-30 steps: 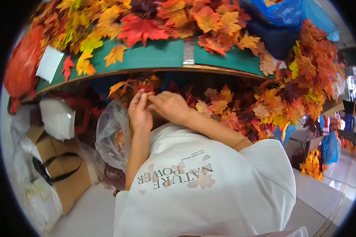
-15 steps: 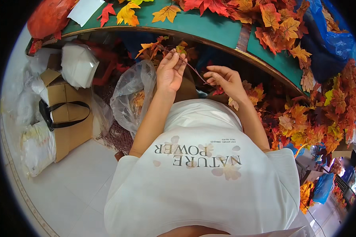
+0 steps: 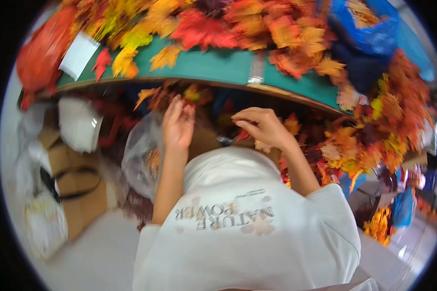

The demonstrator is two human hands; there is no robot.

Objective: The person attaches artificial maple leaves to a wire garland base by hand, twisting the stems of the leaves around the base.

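Note:
My left hand (image 3: 179,125) is raised below the table edge, palm turned inward and fingers bent. At its fingertips is an artificial maple leaf sprig (image 3: 148,96) with orange and yellow-green leaves; motion blur softens the grip and the stem. To the right, my right hand (image 3: 263,125) is held apart from the left, thumb and fingers brought together in a pinch. Whatever lies between those fingertips is too blurred to make out. Below the left hand, a clear plastic bag (image 3: 140,157) hangs open beside my forearm.
The green tabletop (image 3: 209,65) curves ahead, heaped with red, orange and yellow leaves (image 3: 296,34). A blue bag (image 3: 369,29) stands at its right end. More leaf bunches (image 3: 388,131) hang at right. A cardboard box (image 3: 82,203) with a black strap stands at left.
The view has shifted, so the tabletop shows more and sits lower. My hands are farther apart, and the thin stem seen stretched between them no longer shows clearly.

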